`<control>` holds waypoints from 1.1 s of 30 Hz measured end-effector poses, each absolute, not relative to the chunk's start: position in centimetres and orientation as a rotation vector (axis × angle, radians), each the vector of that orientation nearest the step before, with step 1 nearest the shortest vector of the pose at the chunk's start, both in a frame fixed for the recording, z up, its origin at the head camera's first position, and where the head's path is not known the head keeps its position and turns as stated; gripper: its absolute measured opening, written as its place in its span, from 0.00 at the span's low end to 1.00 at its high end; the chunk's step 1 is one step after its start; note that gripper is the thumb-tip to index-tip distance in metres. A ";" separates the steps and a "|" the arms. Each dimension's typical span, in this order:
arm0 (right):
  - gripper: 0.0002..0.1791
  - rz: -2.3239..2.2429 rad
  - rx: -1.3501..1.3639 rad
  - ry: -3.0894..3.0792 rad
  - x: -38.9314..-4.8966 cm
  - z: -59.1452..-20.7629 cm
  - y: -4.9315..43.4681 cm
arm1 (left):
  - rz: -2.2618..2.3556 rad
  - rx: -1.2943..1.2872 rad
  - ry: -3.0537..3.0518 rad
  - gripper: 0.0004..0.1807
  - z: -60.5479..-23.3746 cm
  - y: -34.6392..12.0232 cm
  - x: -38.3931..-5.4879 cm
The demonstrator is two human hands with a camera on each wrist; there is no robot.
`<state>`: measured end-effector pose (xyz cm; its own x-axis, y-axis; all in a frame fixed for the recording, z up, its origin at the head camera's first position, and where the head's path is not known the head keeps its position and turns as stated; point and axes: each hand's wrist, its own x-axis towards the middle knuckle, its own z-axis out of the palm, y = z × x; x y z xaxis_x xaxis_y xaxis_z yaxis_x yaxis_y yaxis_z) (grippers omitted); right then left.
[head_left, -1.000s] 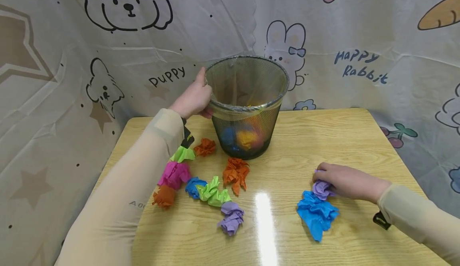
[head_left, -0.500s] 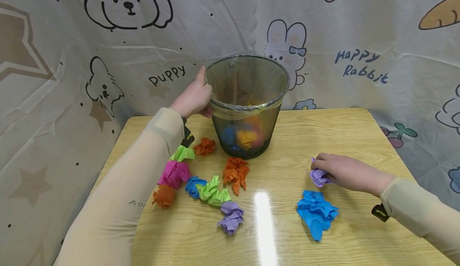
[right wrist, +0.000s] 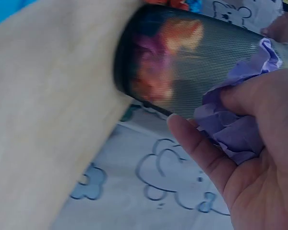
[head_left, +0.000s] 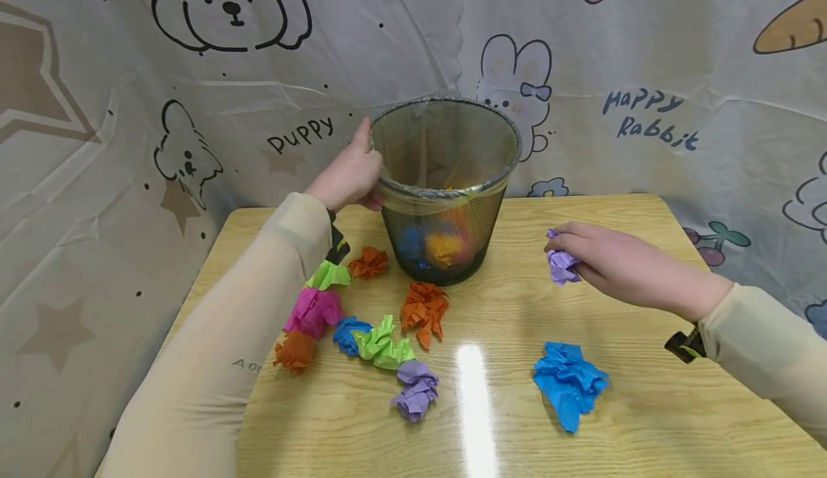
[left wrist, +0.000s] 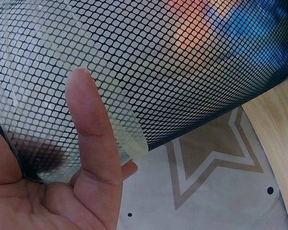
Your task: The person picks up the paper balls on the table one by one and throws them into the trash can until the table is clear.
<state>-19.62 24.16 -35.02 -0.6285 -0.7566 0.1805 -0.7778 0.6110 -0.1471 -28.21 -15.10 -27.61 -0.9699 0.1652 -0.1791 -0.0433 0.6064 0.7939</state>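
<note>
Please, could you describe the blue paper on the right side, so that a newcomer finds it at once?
Start at the black mesh bin on the wooden table, then look nearer and right, past the glare. The crumpled blue paper lies there alone, wider and more spread than the small blue ball on the left.

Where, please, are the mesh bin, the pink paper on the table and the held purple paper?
Mesh bin (head_left: 446,207), head view: upper front wall.
Pink paper (head_left: 314,313), head view: middle.
Held purple paper (right wrist: 233,126), right wrist view: creased middle.

Head: forward and down over the table (head_left: 504,320)
Left wrist: very near the basket (left wrist: 149,62)
Right wrist: tilted, basket farther off
All share: basket
</note>
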 end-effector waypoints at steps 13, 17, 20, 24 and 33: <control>0.23 0.395 1.241 -2.624 -20.9 -29.5 22.3 | 1.295 0.102 2.595 0.39 -27.6 -15.1 -28.2; 0.23 0.385 1.238 -2.583 -21.6 -28.0 21.8 | 1.293 0.098 2.594 0.40 -27.6 -15.1 -28.3; 0.22 0.399 1.230 -2.558 -22.1 -26.8 21.3 | 1.296 0.098 2.593 0.40 -27.6 -15.1 -28.3; 0.21 0.411 1.203 -2.556 -23.0 -25.6 20.7 | 1.296 0.099 2.597 0.40 -27.6 -15.2 -28.3; 0.17 0.388 1.192 -2.565 -24.4 -23.8 19.4 | 1.289 0.105 2.598 0.40 -27.7 -15.2 -28.3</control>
<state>-24.43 19.39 -23.85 -0.6177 -0.6965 0.3651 -0.7733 0.6223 -0.1212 -28.32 -15.21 -27.68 -0.9689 0.1694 -0.1804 -0.0412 0.6083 0.7926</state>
